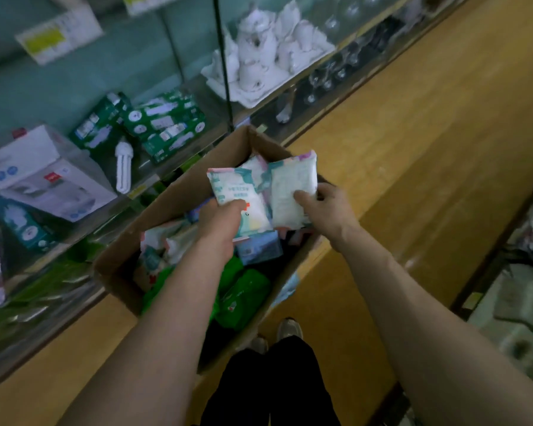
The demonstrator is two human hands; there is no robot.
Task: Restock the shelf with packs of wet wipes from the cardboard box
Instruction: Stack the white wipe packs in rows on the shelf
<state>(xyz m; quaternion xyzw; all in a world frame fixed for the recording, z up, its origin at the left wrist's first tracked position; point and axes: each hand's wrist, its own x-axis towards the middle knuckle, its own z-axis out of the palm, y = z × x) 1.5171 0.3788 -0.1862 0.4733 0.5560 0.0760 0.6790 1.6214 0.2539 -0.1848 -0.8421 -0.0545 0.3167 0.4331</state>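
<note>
An open cardboard box (179, 198) stands on the floor against the glass shelf (74, 241), with several wipe packs and green packs inside. My left hand (220, 224) grips a white and teal pack of wet wipes (237, 192) above the box, thumb on its face. My right hand (323, 207) grips a second pack (293, 186), turned with its plain white back up, right beside the first. Both packs are lifted clear of the box's contents.
The glass shelving holds green bulb boxes (163, 124), a loose white bulb (123, 167), a white appliance box (40, 173) and a white tea set (268, 47). Wooden floor (413, 149) runs along the aisle. Another shelf (520, 287) stands at the right. My shoes (286, 330) are behind the box.
</note>
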